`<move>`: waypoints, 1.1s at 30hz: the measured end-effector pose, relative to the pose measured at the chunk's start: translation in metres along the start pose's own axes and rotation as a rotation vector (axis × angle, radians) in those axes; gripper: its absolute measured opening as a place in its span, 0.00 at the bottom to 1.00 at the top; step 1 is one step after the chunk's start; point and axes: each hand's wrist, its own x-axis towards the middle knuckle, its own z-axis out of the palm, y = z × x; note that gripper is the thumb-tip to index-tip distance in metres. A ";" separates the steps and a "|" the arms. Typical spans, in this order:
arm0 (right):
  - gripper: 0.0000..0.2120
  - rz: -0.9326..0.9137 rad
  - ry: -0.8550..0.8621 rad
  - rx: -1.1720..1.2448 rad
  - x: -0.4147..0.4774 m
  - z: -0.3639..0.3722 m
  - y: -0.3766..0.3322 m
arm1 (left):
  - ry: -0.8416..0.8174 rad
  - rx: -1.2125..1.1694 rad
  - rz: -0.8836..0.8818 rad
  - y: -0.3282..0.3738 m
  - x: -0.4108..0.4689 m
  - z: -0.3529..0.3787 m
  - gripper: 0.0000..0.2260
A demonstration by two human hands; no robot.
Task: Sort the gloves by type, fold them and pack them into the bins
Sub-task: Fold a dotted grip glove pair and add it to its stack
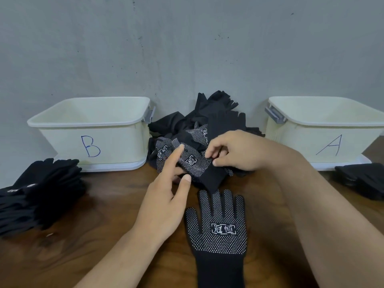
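Right hand (pixel 243 151) is pinching, with curled fingertips, a fold of a dotted glove (pixel 193 161) lying on the near side of the pile (pixel 218 113). That pile is sitting at the far edge of the table (pixel 104 235), between bin B (pixel 114 146) and bin A (pixel 301 146). Left hand (pixel 164 196) is reaching in with straight fingers and gripping nothing; its index finger (pixel 178 152) is touching the same dotted fabric. A flat glove (pixel 218 229) of the matching dotted kind is lying print-side up by the near edge at mid-table, its fingers pointing toward the pile.

Judged step: a partner is being drawn out for the flat glove. Doing this well is probably calling for the left hand to be pressing down the neighbouring gloves while the right hand is lifting a single layer, since several dotted pieces are overlapping and may be coming away together. The cuff of the pinched piece is hidden, so its full outline cannot be told.

A left stack (pixel 41 188) is resting near the left edge in front of bin B, and a right stack (pixel 363 179) is resting near the right edge in front of bin A.
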 end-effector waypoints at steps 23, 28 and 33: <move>0.28 0.272 -0.191 0.568 -0.013 0.005 -0.069 | 0.304 -0.680 0.152 0.015 -0.005 -0.003 0.28; 0.07 0.206 0.130 0.934 -0.001 0.020 -0.083 | 0.225 -0.703 0.172 0.021 -0.008 0.001 0.31; 0.11 0.022 0.377 1.161 -0.007 -0.005 -0.083 | 0.181 -0.546 0.189 0.026 -0.016 0.001 0.19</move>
